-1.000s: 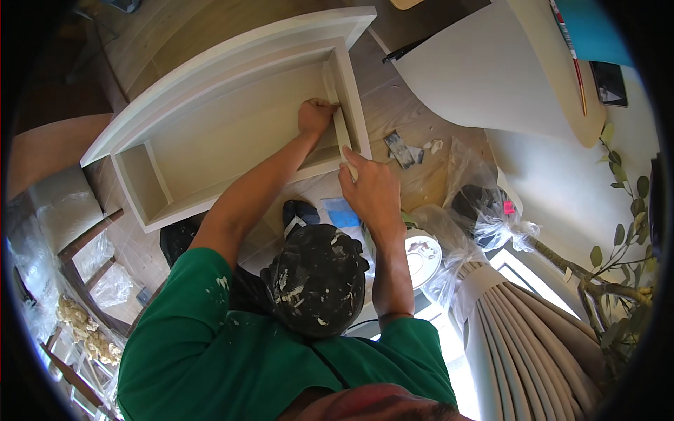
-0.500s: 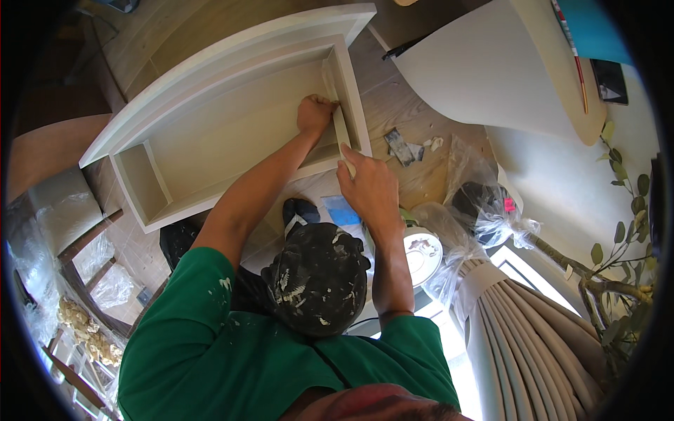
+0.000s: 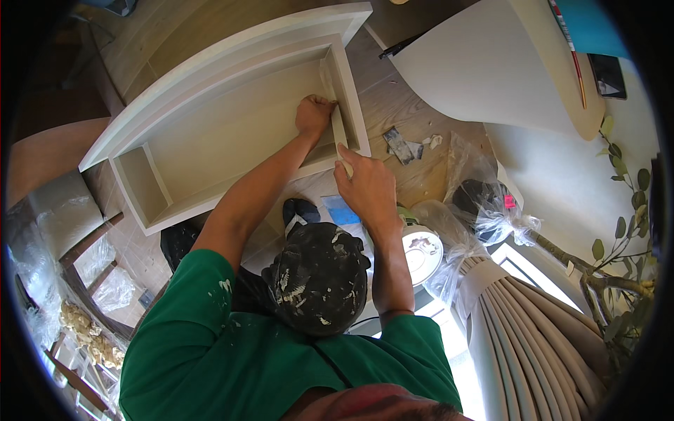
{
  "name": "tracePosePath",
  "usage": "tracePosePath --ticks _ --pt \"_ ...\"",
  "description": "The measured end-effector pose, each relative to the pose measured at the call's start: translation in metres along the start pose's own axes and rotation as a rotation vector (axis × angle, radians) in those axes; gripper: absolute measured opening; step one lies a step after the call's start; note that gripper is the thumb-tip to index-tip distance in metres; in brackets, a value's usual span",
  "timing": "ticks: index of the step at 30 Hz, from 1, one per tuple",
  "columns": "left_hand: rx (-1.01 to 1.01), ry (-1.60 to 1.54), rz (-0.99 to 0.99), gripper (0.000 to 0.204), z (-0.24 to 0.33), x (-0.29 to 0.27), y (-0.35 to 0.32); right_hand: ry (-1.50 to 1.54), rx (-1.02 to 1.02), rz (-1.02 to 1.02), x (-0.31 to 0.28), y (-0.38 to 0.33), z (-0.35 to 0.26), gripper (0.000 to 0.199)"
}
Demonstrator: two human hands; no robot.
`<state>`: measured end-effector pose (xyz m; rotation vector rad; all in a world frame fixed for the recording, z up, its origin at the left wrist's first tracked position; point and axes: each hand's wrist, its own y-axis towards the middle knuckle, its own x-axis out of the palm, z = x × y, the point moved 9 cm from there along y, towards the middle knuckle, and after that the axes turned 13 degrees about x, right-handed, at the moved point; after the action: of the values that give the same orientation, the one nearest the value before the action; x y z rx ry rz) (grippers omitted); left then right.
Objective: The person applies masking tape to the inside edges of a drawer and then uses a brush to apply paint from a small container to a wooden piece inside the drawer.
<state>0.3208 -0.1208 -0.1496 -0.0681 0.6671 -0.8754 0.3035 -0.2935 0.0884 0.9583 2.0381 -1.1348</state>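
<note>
A cream drawer (image 3: 242, 193) with a wide curved front lies tilted ahead of me. Inside its right end, my left hand (image 3: 314, 114) is closed, its fingertips pinching the far end of a narrow pale strip (image 3: 338, 128) that looks like masking tape. The strip runs along the drawer's right wall toward its near corner. Just outside that corner is my right hand (image 3: 371, 188), its fingers curled round the strip's near end. Something pale shows between its thumb and forefinger; the palm hides the rest.
Grey sandpaper scraps (image 3: 399, 146) lie on the wooden floor to the right. A round white-topped container (image 3: 421, 254) stands beside my right forearm, near plastic sheeting (image 3: 481, 210) and a tied curtain (image 3: 519, 337). A pale curved tabletop (image 3: 484, 63) holds a paintbrush (image 3: 577, 74) and a phone (image 3: 608, 76).
Both hands keep almost the same places on the strip. The right hand has shifted very slightly to the left; the drawer and surroundings have moved a little with the view.
</note>
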Motion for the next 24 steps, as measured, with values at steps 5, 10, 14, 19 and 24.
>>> tracePosePath --ticks 5,10,14,19,24 --pt "0.024 -0.013 -0.004 0.022 0.001 0.000 0.000 0.005 0.003 0.009 0.000 -0.001 0.002 0.039" --pt "0.073 -0.090 -0.008 0.020 0.002 0.003 0.001 0.017 -0.003 0.014 -0.002 -0.003 0.002 0.039" --pt "0.118 -0.237 0.016 0.020 -0.023 -0.005 0.015 0.076 -0.064 0.047 -0.011 -0.011 -0.008 0.038" --pt "0.343 0.023 -0.053 0.021 0.014 -0.037 0.002 0.240 -0.140 0.181 -0.032 -0.018 -0.014 0.036" --pt "0.939 0.352 -0.189 0.022 0.049 -0.032 -0.028 0.290 -0.183 0.229 -0.038 -0.015 -0.022 0.036"
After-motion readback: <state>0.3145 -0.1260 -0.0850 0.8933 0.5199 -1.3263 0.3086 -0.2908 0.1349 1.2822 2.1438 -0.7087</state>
